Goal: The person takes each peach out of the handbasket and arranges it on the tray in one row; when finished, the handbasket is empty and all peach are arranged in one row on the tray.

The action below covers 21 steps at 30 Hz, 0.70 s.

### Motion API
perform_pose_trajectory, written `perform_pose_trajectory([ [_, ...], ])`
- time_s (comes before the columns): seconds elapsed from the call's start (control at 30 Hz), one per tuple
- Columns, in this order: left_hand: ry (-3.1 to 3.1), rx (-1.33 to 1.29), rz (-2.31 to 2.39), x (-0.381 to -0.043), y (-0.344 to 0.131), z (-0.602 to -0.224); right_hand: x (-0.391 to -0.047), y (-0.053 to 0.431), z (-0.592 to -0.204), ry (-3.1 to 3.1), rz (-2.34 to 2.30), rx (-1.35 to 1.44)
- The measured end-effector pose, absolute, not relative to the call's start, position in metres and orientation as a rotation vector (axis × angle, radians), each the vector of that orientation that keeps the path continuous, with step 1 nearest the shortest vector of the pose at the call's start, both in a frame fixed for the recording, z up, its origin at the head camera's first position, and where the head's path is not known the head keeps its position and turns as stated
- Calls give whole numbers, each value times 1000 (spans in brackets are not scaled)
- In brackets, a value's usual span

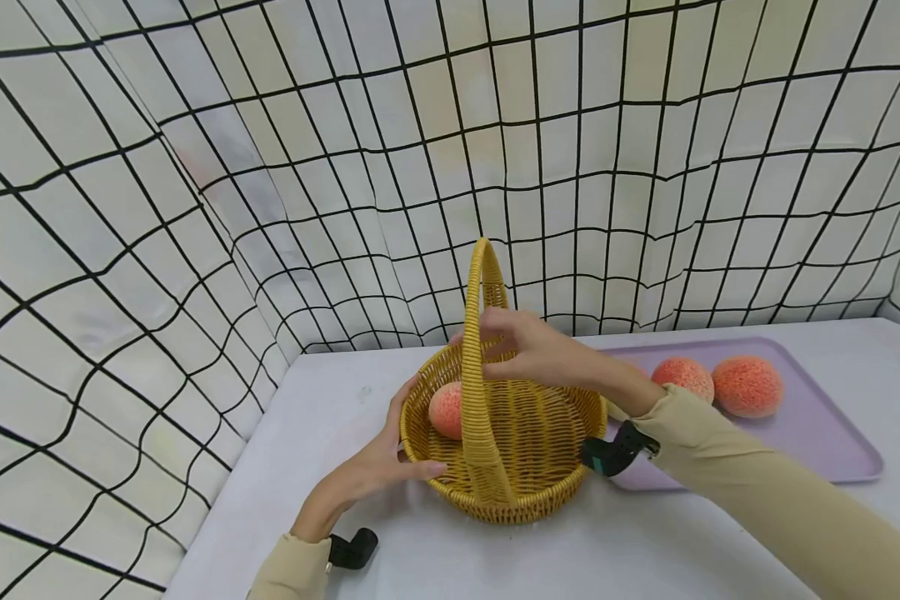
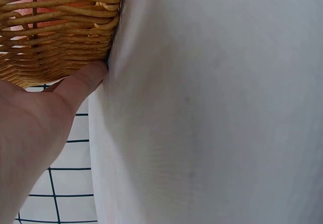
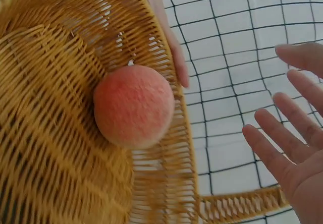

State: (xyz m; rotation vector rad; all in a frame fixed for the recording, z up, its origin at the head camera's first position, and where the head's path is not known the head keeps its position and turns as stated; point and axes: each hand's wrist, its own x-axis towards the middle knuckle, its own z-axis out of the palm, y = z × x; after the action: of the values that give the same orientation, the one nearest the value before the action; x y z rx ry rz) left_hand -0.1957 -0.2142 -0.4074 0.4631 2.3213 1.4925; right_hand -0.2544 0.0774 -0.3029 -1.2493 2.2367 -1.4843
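A yellow wicker basket point(image 1: 528, 500) with a tall hoop handle stands on the table in the head view. Inside at its left lies a pink-red peach point(image 3: 133, 106), partly behind the handle. My left hand point(image 1: 378, 458) holds the basket's left side, its thumb across the front rim and its other fingers along the outer wall. In the left wrist view, the fingertip point(image 2: 94, 72) presses low on the weave, close to the tabletop. Over the basket, just behind the handle, hovers my right hand point(image 1: 525, 346). Its fingers are spread and hold nothing in the right wrist view.
A lilac tray point(image 1: 817, 450) lies to the right of the basket. It carries a peach point(image 1: 747, 387) and another peach point(image 1: 682, 377), with more fruit partly hidden behind the right forearm. A white backdrop with black netting point(image 1: 577, 192) rises behind the white table point(image 1: 330, 396).
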Motion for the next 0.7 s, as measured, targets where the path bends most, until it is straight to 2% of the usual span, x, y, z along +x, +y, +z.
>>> perform_pose_trajectory([
  [0.27,2336,480,1476,-198,-212,-405,-271,45,-331,2315,-1347,-1187],
  [0.5,2329,474,1485,-196,-212,-404,-278,37,-345,2384,-1125,-1333],
  [0.7,2328,480,1488,-195,-213,-404,-279,34,-355,2392,-995,-1340],
])
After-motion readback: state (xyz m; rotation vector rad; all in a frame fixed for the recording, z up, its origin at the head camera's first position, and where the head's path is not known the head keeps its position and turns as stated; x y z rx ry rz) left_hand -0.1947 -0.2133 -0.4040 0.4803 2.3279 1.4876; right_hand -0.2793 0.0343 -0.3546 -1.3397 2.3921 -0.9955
